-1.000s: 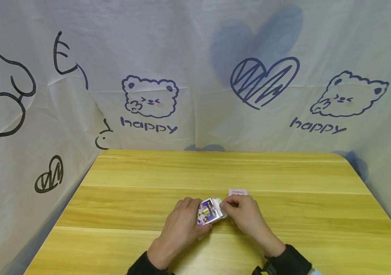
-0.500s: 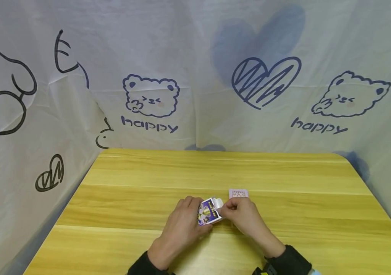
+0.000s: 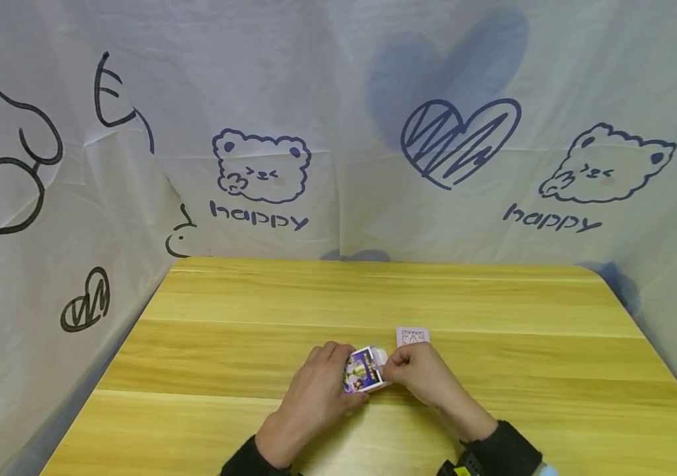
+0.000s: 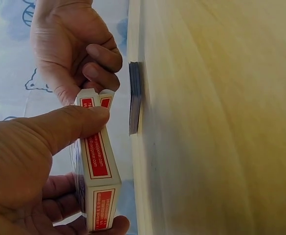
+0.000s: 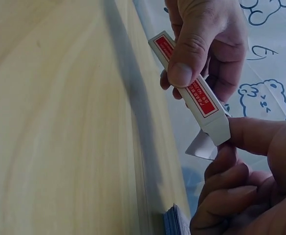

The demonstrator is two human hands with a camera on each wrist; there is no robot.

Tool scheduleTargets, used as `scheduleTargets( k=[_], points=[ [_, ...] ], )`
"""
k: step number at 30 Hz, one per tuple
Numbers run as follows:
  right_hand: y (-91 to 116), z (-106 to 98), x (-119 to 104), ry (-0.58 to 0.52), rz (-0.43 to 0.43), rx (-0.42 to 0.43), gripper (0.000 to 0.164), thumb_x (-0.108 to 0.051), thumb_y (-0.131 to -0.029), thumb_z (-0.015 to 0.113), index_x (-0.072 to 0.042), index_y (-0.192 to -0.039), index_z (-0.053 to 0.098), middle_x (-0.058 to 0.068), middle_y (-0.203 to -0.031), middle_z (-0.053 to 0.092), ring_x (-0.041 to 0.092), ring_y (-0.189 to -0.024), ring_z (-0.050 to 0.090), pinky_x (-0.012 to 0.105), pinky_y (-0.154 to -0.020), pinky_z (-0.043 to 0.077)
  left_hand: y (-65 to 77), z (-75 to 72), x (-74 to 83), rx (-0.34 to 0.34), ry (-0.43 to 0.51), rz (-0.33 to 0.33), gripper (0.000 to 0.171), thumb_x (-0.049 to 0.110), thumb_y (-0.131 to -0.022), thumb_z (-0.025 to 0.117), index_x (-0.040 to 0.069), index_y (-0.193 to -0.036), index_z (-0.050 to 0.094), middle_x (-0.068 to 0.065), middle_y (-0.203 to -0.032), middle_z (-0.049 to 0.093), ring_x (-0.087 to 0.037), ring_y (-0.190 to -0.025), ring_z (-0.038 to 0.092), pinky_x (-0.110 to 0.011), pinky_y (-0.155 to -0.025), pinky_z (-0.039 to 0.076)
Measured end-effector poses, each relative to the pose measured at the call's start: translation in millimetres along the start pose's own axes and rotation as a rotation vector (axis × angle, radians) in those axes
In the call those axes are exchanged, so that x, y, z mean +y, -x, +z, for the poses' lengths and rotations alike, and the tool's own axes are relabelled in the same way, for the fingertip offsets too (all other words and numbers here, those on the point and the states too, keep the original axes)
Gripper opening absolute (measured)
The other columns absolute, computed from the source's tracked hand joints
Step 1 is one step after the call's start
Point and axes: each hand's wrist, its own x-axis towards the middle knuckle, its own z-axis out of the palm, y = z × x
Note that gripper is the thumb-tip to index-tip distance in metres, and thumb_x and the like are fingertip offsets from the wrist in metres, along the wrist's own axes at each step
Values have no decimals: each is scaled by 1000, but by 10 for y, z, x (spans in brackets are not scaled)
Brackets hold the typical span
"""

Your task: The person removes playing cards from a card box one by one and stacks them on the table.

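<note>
Slightly nearer than before, the purple-fronted white cardboard box [image 3: 363,371] is tilted over the yellow wooden table [image 3: 255,291]. The right hand [image 3: 420,372] partly hides a pale-backed stack of playing cards [image 3: 412,335] lying just beyond. The left hand [image 3: 319,390] has its grip round the box, the right a narrow pinching grip on its open end [image 5: 218,129]. Red panels [image 5: 202,99] mark its sides.

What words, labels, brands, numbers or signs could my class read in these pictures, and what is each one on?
"happy", twice: on the back cloth.
"poker.com", the end of a web address: on the narrow side of the box; its start is unclear.
"NO" and apparently "200", rest unclear: near the box's open end.
Too small or blurred: the box's other lettering.
No readable text: the top card, only a pattern.
</note>
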Motion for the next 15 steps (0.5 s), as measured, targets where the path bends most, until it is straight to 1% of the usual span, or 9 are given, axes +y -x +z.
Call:
scheduleTargets(
  k=[5, 8, 11, 15],
  points=[
    [2, -21, -3, -72, 4, -54, 10, -5, -87, 76, 3, -84, 74, 0, -76, 62, 16, -72, 50, 23, -58, 39, -1, -5, -1, 0, 1, 0, 75, 36, -75, 94, 2, -134, 63, -10, -123, 66, -21, -104, 60, -33, -84, 55],
    [-4, -38, -2, -100, 6, -66, 13, -8, -91, 74, 4, -87, 74, 0, -75, 60, 14, -71, 48, 22, -56, 37, 0, -12, -1, 1, -2, -2, 76, 36, -75, 95, 2, -134, 62, -11, -123, 66, -22, -105, 61, -35, -85, 56],
    [-13, -55, -2, -117, 18, -53, 15, -10, -94, 72, 4, -88, 74, 0, -72, 58, 12, -66, 46, 21, -53, 36, -1, -19, -1, -1, -6, -11, 77, 37, -76, 94, 1, -135, 62, -11, -124, 66, -22, -105, 61, -35, -85, 56],
    [-22, -68, -9, -136, 58, 0, 14, -9, -97, 69, 3, -91, 75, 0, -69, 55, 10, -59, 43, 20, -50, 34, -5, -26, 0, -3, -9, -34, 77, 38, -76, 94, -1, -135, 62, -12, -122, 66, -22, -103, 61, -36, -83, 57]
  ],
)
